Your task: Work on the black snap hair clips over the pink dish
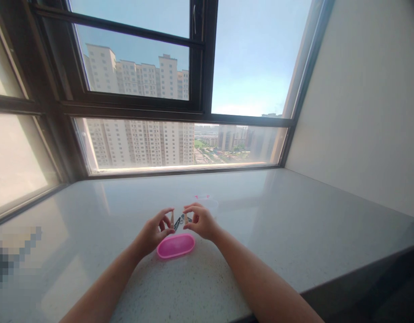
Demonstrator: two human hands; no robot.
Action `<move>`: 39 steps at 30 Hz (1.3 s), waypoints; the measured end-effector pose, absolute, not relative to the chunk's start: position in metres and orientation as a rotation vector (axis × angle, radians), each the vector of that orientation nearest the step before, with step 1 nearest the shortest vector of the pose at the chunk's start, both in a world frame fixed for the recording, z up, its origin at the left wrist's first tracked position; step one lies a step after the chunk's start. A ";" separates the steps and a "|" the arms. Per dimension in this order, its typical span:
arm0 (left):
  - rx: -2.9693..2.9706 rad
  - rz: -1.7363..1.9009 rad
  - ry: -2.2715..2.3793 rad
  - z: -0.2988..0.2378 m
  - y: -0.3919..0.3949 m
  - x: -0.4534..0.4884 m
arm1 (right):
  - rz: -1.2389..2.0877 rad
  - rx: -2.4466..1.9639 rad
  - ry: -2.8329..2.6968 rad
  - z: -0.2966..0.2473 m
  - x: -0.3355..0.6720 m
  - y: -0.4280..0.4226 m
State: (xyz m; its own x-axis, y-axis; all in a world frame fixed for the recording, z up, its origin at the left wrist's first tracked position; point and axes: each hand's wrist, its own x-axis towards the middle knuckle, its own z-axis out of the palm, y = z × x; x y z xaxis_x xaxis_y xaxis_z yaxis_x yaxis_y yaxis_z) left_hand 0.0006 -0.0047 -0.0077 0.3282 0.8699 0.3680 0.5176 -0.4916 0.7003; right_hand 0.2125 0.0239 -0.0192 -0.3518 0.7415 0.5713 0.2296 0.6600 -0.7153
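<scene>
We record two hands over the table (294, 224). The left hand (156, 231) pinches one tan piece (172, 220) in its grip; the right hand (200, 222) pinches a second tan piece (185, 218). Dark metal tools (180, 221) lie between them, count unclear. One pink oval dish (176, 246) sits just nearer, and one clear container (207, 202) lies farther off.

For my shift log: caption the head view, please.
Left hand and right hand each pinch a small piece by a pink oval dish on the counter.
</scene>
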 end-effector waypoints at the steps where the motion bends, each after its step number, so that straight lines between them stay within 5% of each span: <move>1: 2.138 1.019 1.217 -0.008 -0.005 0.001 | 0.658 -0.765 -1.900 -0.019 0.212 0.024; 39: 2.134 1.031 1.212 -0.010 -0.006 0.001 | 0.650 -0.781 -1.899 -0.016 0.212 0.022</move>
State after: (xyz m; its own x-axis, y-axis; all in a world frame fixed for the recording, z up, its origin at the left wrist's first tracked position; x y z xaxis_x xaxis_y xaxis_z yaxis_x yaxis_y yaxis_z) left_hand 0.0009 -0.0056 -0.0100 0.3255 0.8677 0.3758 0.5103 -0.4958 0.7027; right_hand 0.2122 0.0217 -0.0163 -0.3469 0.7474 0.5666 0.2439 0.6552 -0.7150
